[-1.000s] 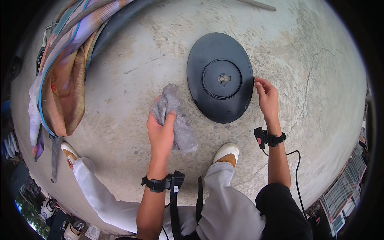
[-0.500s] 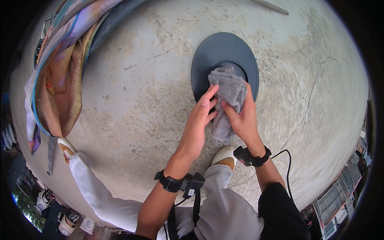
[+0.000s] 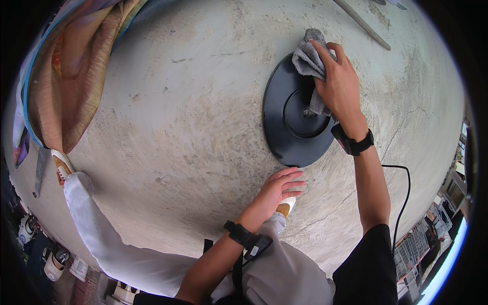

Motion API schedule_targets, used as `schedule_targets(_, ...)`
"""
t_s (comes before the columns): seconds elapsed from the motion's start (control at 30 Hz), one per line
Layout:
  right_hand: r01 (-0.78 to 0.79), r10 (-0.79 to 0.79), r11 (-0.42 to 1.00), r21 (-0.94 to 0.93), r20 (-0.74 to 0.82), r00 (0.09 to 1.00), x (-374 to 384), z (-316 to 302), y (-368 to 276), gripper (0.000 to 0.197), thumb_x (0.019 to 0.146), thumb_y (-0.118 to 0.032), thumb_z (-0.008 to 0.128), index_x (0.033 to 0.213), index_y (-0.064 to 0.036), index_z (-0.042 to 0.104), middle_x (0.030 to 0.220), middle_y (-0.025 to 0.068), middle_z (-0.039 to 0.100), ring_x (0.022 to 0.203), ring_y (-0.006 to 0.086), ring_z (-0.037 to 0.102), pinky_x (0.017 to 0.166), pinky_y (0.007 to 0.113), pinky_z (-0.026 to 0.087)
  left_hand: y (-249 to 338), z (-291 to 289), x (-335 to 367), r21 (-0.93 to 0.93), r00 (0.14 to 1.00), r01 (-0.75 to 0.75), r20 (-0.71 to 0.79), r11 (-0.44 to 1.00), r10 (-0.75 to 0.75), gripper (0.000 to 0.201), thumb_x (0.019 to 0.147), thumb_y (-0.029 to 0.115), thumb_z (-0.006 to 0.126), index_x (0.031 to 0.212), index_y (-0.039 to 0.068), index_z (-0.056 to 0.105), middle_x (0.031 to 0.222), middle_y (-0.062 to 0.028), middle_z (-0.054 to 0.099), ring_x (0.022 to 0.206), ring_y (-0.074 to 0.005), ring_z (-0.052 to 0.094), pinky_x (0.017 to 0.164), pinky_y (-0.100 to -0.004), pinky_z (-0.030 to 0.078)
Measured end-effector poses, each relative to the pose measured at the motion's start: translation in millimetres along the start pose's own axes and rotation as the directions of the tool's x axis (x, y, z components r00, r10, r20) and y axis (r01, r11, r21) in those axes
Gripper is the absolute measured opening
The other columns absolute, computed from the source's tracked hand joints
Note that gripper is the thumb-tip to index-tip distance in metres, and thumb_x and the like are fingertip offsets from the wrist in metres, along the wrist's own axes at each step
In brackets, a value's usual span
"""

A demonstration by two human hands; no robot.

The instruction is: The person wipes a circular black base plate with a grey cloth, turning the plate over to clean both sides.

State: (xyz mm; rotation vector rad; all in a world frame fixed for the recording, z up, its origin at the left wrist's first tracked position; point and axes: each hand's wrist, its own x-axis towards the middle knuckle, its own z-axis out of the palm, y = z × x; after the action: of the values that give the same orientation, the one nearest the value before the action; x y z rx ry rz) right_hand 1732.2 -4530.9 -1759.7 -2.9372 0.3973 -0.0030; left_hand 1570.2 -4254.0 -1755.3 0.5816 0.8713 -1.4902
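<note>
A dark round disc [image 3: 280, 122], like a flat base plate, lies on the concrete floor in front of me. A raised ring and a small fitting in the middle show on its upper face. My right hand [image 3: 341, 86] is closed on a grey towelling cloth [image 3: 309, 60] at the disc's far right rim. Part of the cloth hangs down over the disc's surface. At the near rim is my left hand [image 3: 272, 195], fingers stretched out and holding nothing; its fingertips are at or just below the edge, and I cannot tell whether they touch.
Colourful fabric with a blue edge [image 3: 76, 86] hangs at the left. A grey bar [image 3: 363, 25] lies on the floor beyond the disc. My white shoes [image 3: 62, 165] and pale trousers are at the near side. A black cable [image 3: 406, 198] runs beside my right arm.
My right hand has carried the cloth from the disc's near middle to its far right rim, opening it out somewhat. My left hand has come off the cloth and drawn back to the near rim.
</note>
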Motion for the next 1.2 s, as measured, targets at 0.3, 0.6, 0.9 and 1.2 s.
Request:
schedule_targets(0.3,0.334,-0.339,0.941,0.059,0.235,0.911,-21,6,-92,0.086,0.078,0.003,0.083,0.159,-0.0251,0.072,0.152,0.0103,0.069,0.118,0.0346,0.073,0.094,0.045,0.068,13,-35,-3,0.030,0.997,-0.072,0.027,0.997,0.071,0.053,0.123,0.017,0.055,0.173,0.001,0.051,0.172,-0.0167,0.064,0.149,-0.0315,0.068,0.121,-0.0467,0.057)
schedule_targets(0.6,0.303,-0.409,0.906,0.294,0.436,0.802,-176,-32,-87,0.075,0.084,-0.002,0.080,0.156,-0.0214,0.074,0.154,0.0105,0.066,0.117,0.0291,0.070,0.092,0.042,0.067,94,-5,-109,0.943,0.975,-0.205,0.219,0.262,-0.026,0.032,0.120,0.023,0.068,0.133,-0.003,0.083,0.127,-0.0107,0.088,0.117,-0.0177,0.081,0.105,-0.0365,0.061)
schedule_targets(0.9,-0.186,-0.075,0.925,0.332,0.637,0.767,-364,-104,55,0.086,0.071,0.005,0.081,0.153,-0.0209,0.075,0.152,0.0140,0.066,0.126,0.0381,0.073,0.096,0.047,0.067,106,102,-43,0.887,0.833,-0.246,0.399,-0.392,0.382,0.042,0.102,0.011,0.087,0.142,0.001,0.080,0.132,-0.0171,0.082,0.131,-0.0339,0.076,0.115,-0.0483,0.059)
schedule_targets(1.2,-0.641,0.505,0.290,0.710,0.455,0.733,-411,-111,88,0.067,0.085,0.010,0.073,0.151,0.0013,0.070,0.139,0.0152,0.078,0.124,0.0294,0.078,0.113,0.039,0.058,103,103,65,-0.037,0.700,-0.294,0.671,-0.955,-0.242,0.071,0.099,0.005,0.076,0.168,0.006,0.060,0.160,-0.0199,0.066,0.156,-0.0371,0.059,0.143,-0.0546,0.039)
